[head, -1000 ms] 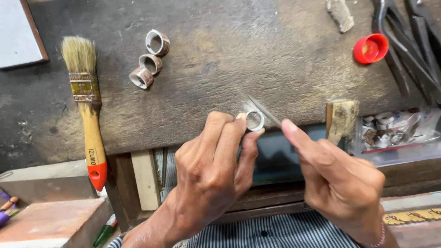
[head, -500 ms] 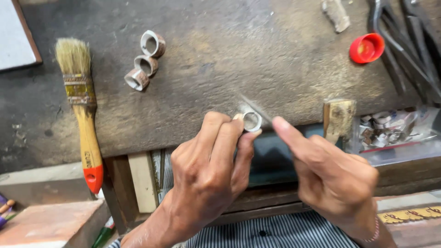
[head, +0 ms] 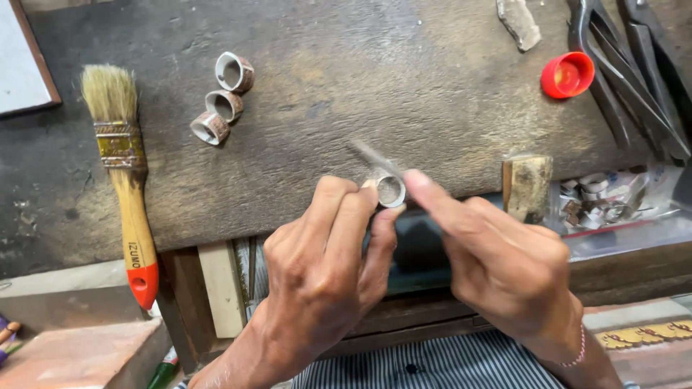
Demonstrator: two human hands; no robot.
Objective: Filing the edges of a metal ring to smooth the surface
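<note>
Four rings in all: three rings (head: 222, 106) lie loose in a short row just right of the brush (head: 122, 180), and one ring (head: 390, 191) sits well right of the brush, pinched in the fingertips. One brush. One thin file (head: 375, 157), running through the held ring. Two hands: the left hand (head: 317, 274) and the right hand (head: 504, 266), both lower right of the brush. One red cap (head: 567, 74), far right of the brush. One wooden block (head: 527, 186), below that cap. One heap of metal scraps (head: 605, 196), too jumbled to count. Several dark pliers (head: 627, 65), number unclear.
</note>
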